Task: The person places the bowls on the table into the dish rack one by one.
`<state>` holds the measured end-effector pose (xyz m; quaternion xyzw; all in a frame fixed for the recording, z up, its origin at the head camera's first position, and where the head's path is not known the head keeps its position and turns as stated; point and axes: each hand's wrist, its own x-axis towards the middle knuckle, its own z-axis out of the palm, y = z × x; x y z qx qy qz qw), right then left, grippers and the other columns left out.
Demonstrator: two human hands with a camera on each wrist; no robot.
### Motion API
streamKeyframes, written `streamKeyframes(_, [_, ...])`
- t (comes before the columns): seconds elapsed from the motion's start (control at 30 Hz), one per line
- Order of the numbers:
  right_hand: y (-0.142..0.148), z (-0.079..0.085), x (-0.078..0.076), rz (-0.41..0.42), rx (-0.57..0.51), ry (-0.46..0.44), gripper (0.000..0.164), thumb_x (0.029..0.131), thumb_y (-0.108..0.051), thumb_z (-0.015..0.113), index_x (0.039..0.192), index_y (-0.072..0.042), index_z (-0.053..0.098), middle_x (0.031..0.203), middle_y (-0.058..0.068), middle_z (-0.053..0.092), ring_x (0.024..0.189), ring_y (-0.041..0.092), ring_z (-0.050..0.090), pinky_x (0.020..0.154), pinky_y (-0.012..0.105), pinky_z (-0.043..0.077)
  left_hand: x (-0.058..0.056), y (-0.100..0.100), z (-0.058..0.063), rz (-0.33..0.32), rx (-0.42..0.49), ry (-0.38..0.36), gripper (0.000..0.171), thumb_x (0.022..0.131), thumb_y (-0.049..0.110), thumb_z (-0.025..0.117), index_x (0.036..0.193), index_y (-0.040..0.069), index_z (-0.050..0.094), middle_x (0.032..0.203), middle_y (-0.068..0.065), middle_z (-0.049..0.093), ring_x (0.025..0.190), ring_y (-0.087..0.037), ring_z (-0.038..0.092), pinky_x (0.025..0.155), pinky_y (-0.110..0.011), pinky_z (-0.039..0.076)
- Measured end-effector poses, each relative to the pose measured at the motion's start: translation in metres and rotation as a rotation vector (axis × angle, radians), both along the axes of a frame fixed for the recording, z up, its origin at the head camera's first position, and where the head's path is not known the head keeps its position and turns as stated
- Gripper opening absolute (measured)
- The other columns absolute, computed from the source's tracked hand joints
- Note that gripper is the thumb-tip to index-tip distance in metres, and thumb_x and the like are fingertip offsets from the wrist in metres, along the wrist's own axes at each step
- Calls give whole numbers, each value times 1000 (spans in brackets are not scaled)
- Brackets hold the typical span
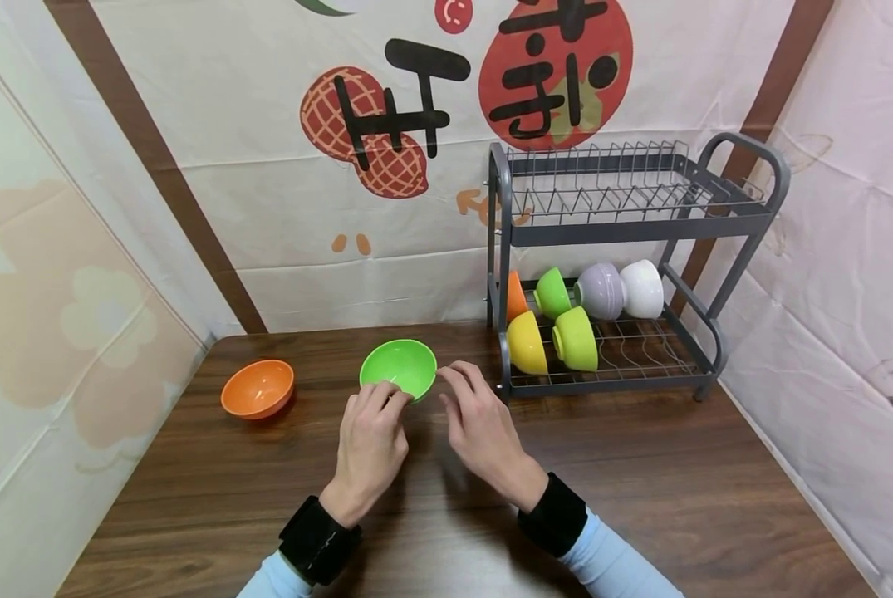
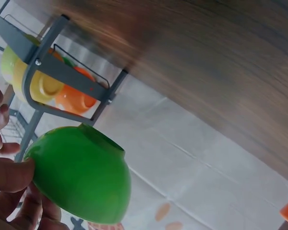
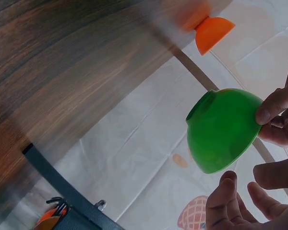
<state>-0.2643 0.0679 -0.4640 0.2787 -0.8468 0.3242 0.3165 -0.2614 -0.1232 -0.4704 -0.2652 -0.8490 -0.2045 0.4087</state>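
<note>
A green bowl (image 1: 399, 366) is held over the brown table, its hollow side facing up in the head view. My left hand (image 1: 371, 436) pinches its near rim between thumb and fingers, and the thumb (image 2: 13, 173) lies against the rim in the left wrist view. Beside the bowl's right edge is my right hand (image 1: 482, 423), its fingertips close by the rim. In the right wrist view that hand's thumb and fingers are spread apart with nothing between them, and the bowl's outer wall and foot ring (image 3: 200, 106) show.
An orange bowl (image 1: 257, 389) sits on the table (image 1: 640, 498) at the left. A grey two-tier dish rack (image 1: 640, 228) stands at the back right, with several bowls, including a yellow bowl (image 1: 527, 344) and a white bowl (image 1: 643, 289), on its lower tier.
</note>
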Motion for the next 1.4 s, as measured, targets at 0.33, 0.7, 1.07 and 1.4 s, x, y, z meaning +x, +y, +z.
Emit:
streamKeyframes(0.33, [10, -2, 2, 22, 25, 10, 34, 99, 8, 66, 131, -3, 65, 141, 17, 57, 126, 29, 61, 91, 40, 57, -2, 18, 6, -43, -26, 16, 18, 85, -10, 66, 95, 3, 74, 97, -8, 64, 89, -32, 59, 67, -42, 43])
streamKeyframes(0.7, [21, -12, -1, 30, 19, 51, 21, 98, 5, 70, 116, -5, 68, 127, 13, 60, 112, 27, 64, 88, 37, 58, -4, 28, 8, -119, -74, 5, 29, 81, -15, 62, 97, 5, 75, 100, -7, 64, 95, -29, 60, 71, -41, 45])
streamKeyframes(1.07, [37, -11, 1, 24, -13, 159, 13, 105, -6, 64, 118, -4, 67, 106, 9, 57, 86, 18, 61, 76, 30, 57, -15, 36, 21, -246, -4, 25, 20, 94, -6, 63, 107, 4, 75, 115, -12, 63, 115, -34, 59, 86, -46, 50])
streamKeyframes(1.4, [61, -8, 8, -53, -156, 235, 22, 99, 3, 68, 121, -1, 64, 97, 9, 59, 74, 19, 57, 63, 31, 52, -26, 60, 25, -329, 223, -115, 59, 97, -2, 48, 156, 1, 45, 155, -17, 48, 144, -31, 45, 115, -46, 39])
